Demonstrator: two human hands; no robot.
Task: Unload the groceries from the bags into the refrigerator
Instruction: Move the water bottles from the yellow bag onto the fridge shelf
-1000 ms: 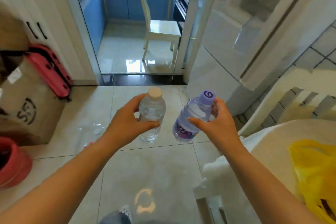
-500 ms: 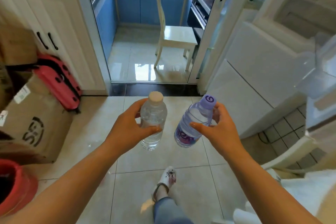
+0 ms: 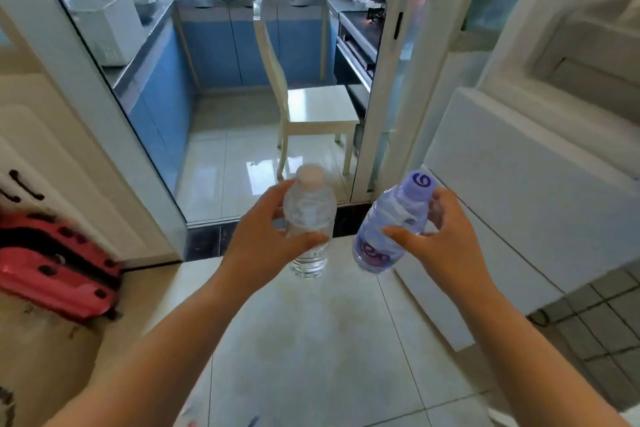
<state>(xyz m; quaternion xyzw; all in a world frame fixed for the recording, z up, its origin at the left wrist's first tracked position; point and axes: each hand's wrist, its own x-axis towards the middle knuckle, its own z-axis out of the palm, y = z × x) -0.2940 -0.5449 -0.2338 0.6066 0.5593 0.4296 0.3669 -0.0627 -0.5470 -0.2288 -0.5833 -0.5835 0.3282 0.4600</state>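
Up front, the left hand (image 3: 266, 239) wraps its fingers round a clear water bottle (image 3: 309, 222) with a pale cap, held upright. Beside it, apart, the right hand (image 3: 440, 239) grips a purple-capped water bottle (image 3: 388, 229), tilted, near the white refrigerator (image 3: 519, 184), above the tiled floor (image 3: 311, 340).

White chair (image 3: 313, 107), pink suitcase (image 3: 55, 267)

Glossy pale floor tiles (image 3: 329, 340) run toward a white chair (image 3: 311, 107) before blue cabinets (image 3: 221, 45).
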